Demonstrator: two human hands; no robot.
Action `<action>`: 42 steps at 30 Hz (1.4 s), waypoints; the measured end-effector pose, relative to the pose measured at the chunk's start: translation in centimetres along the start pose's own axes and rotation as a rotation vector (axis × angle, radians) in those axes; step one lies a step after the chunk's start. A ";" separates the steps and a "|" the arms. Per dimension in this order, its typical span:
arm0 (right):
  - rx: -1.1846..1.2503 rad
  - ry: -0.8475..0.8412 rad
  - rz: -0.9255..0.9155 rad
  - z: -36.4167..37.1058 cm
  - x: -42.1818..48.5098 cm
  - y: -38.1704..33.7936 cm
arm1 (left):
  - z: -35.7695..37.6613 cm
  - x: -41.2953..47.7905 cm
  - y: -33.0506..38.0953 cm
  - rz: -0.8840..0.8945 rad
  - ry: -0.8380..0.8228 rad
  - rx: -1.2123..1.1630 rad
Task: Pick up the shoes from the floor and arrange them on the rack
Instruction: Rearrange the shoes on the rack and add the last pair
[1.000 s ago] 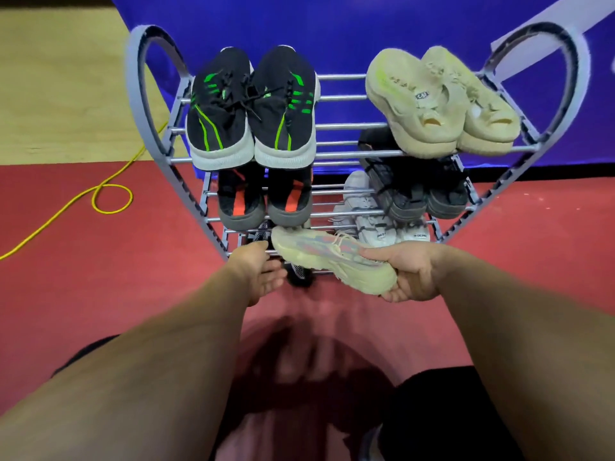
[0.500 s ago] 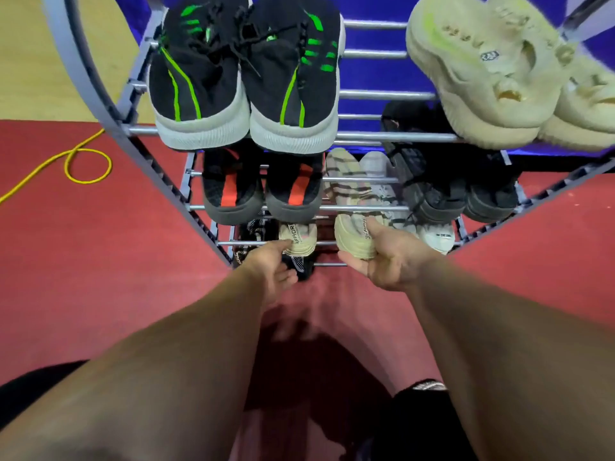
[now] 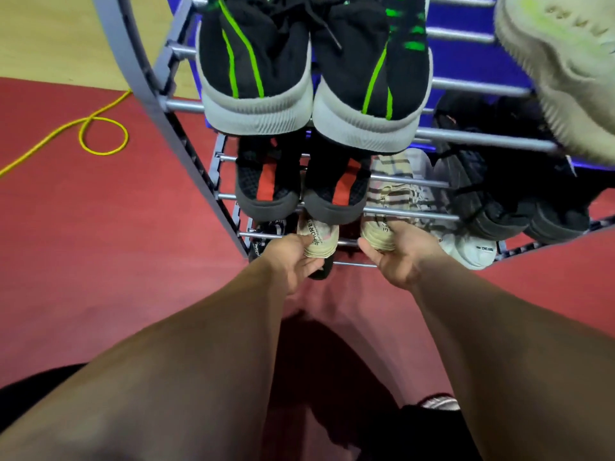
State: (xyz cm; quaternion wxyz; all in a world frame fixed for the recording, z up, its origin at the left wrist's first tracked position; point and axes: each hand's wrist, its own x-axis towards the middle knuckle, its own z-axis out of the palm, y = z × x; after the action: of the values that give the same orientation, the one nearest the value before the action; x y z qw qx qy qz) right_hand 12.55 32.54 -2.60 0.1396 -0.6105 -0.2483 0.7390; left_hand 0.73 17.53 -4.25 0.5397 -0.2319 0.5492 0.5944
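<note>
A grey metal shoe rack with curved sides fills the upper view. Two cream sneakers lie heel-out on its lowest shelf. My left hand grips the heel of the left cream sneaker. My right hand grips the heel of the right cream sneaker. Both toes are hidden under the shelf above.
Black-and-green sneakers sit on the top shelf, black-and-orange shoes below them, dark shoes and white shoes to the right, cream clogs at top right. A yellow cable loops on the red floor.
The right hand turned its cream sneaker heel-out and pushed it onto the lowest shelf. The left hand took hold of the other cream sneaker's heel. The view moved closer to the rack.
</note>
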 end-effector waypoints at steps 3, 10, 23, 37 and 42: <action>-0.023 -0.022 0.012 1.3 -0.2 0.6 | -1.9 -0.6 0.9 0.050 0.006 -0.014; -0.186 -0.119 0.047 5.2 0.0 3.3 | -6.7 -0.1 3.1 0.069 0.126 0.001; -0.422 -0.004 -0.008 6.2 0.4 5.2 | -7.7 1.2 2.4 0.145 0.291 -0.061; -0.476 -0.049 0.017 7.0 -1.0 5.7 | -6.2 1.5 1.3 0.241 0.290 0.007; -0.470 -0.062 0.030 7.2 -1.2 5.8 | -5.7 1.5 1.2 0.222 0.281 -0.042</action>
State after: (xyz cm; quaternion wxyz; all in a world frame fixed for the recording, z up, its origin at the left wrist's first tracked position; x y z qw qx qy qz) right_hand 6.39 25.64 -3.75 -0.0248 -0.6069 -0.4087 0.6812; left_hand -2.61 13.17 -6.78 0.3836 -0.2618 0.6289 0.6235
